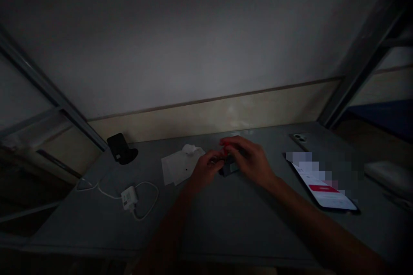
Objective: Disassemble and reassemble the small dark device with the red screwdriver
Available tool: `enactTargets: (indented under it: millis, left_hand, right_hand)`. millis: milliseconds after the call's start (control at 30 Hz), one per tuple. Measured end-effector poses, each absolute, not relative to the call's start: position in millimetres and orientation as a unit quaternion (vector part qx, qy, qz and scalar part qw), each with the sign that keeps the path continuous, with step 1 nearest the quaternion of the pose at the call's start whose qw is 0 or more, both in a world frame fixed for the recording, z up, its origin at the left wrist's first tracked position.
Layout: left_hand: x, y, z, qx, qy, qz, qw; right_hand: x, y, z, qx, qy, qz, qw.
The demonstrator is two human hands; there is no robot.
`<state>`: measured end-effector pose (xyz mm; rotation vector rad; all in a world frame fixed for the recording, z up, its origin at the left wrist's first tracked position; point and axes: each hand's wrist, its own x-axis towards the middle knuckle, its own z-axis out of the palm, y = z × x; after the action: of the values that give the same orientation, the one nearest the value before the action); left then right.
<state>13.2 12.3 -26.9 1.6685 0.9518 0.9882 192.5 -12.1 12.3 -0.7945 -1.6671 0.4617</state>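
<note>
At the middle of the grey table (222, 219), my two hands come close together over a small dark box-like object (228, 169). My right hand (250, 157) pinches a small red piece (226, 147), whose kind I cannot make out. Beside it, my left hand (206, 168) has its thumb and fingers closed near the red piece. Whatever those fingers hold is hidden or too dim to name. White paper sheets (176, 167) lie just left of my left hand, with a crumpled white tissue-like piece (190, 149) on them.
A black stand (118, 148) is at the back left. In front of it lies a white charger (129, 198) with a looped cable. On the right are a lit tablet (335, 200) and a phone (300, 138). Metal posts flank the table, and a wall (200, 51) rises behind.
</note>
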Motion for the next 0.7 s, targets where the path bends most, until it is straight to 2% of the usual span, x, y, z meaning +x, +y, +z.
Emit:
enactTargets:
  millis: [233, 433, 600, 700]
  left_hand:
    - [12.5, 12.1, -26.4, 0.686, 0.39, 0.396, 0.469]
    - [12.6, 10.6, -24.4, 0.683, 0.382, 0.399, 0.479]
    - [12.1, 10.9, -23.6, 0.687, 0.388, 0.394, 0.471]
    - [12.1, 11.2, -24.8, 0.688, 0.388, 0.394, 0.47]
  right_hand:
    - [192.5, -9.4, 9.3, -0.336, -0.718, 0.16, 0.588]
    - [191.4, -10.2, 8.4, -0.347, -0.701, 0.215, 0.585]
    - [193.2, -9.1, 11.2, -0.343, -0.711, 0.178, 0.587]
    - [192.8, -10.5, 13.6, -0.33, -0.708, 0.232, 0.58]
